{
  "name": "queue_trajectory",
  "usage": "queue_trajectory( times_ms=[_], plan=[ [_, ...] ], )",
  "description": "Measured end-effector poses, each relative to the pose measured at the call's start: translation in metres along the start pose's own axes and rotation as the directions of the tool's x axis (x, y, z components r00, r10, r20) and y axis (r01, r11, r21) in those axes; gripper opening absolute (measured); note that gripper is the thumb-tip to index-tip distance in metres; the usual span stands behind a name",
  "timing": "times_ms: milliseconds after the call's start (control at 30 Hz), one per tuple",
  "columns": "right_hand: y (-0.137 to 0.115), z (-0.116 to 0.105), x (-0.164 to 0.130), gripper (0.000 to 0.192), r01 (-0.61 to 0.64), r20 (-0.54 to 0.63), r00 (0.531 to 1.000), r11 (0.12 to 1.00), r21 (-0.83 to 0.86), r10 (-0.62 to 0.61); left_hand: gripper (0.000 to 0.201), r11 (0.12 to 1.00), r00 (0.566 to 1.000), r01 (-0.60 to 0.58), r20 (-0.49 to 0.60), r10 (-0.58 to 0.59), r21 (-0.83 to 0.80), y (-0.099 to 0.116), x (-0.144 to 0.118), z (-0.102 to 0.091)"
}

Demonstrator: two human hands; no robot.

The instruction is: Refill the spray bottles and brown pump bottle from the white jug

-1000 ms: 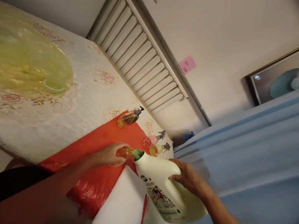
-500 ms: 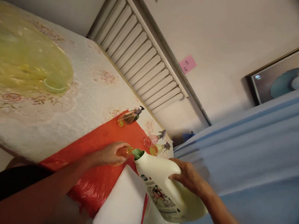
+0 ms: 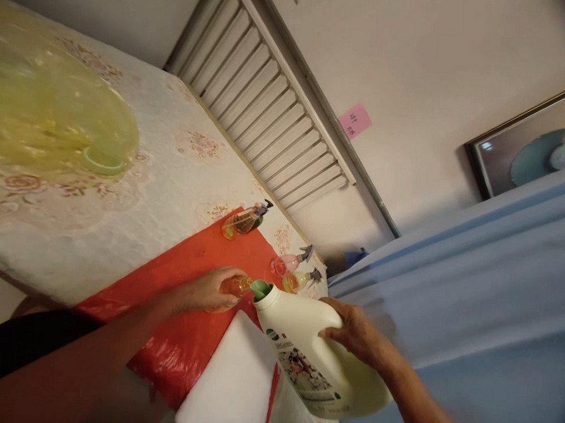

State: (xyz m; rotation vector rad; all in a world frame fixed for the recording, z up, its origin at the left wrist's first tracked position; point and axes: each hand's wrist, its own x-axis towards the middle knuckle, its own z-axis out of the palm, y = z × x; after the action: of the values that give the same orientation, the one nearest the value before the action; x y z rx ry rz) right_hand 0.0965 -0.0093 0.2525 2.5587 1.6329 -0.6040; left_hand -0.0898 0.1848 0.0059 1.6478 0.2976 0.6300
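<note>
- A small orange bottle (image 3: 235, 287) is held over the red sheet (image 3: 194, 267), its mouth turned toward the jug's green spout (image 3: 261, 290).
- The bottle is gripped by the left hand (image 3: 212, 287), its fingers curled around the body.
- The large cream jug (image 3: 300, 316) is tilted, its spout directed at the bottle; contact between spout and mouth cannot be resolved with confidence from this angle.
- The jug is grasped at its handle by the right hand (image 3: 354, 332), fingers and thumb closed about it.
- A white block (image 3: 231, 379) is placed beside the jug, near the bottle.
- Beyond the jug's neck, a pink spray bottle (image 3: 283, 265) and a yellow-green spray bottle (image 3: 294, 282) are seen side by side.
- A dark-topped bottle (image 3: 244, 223) is set at the sheet's far corner.
- The floral tablecloth (image 3: 153, 236) is partly covered by a yellow plastic bag (image 3: 55, 111), well apart.
</note>
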Motion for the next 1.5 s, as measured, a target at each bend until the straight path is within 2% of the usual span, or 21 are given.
queue_trajectory(
  times_ms=[567,1500],
  plan=[
    [-0.002,-0.0005,-0.0006,0.042,-0.017,-0.002,1.0,1.0,-0.003,0.017,0.049,1.0,1.0,-0.022,0.021,0.022,0.019,0.0022,-0.0008,-0.0008],
    [-0.0065,-0.0019,-0.0015,0.041,-0.021,-0.001,1.0,0.999,-0.024,0.021,0.049,0.999,1.0,-0.03,-0.004,0.03,0.028,0.0022,-0.0012,-0.0004]
  ],
)
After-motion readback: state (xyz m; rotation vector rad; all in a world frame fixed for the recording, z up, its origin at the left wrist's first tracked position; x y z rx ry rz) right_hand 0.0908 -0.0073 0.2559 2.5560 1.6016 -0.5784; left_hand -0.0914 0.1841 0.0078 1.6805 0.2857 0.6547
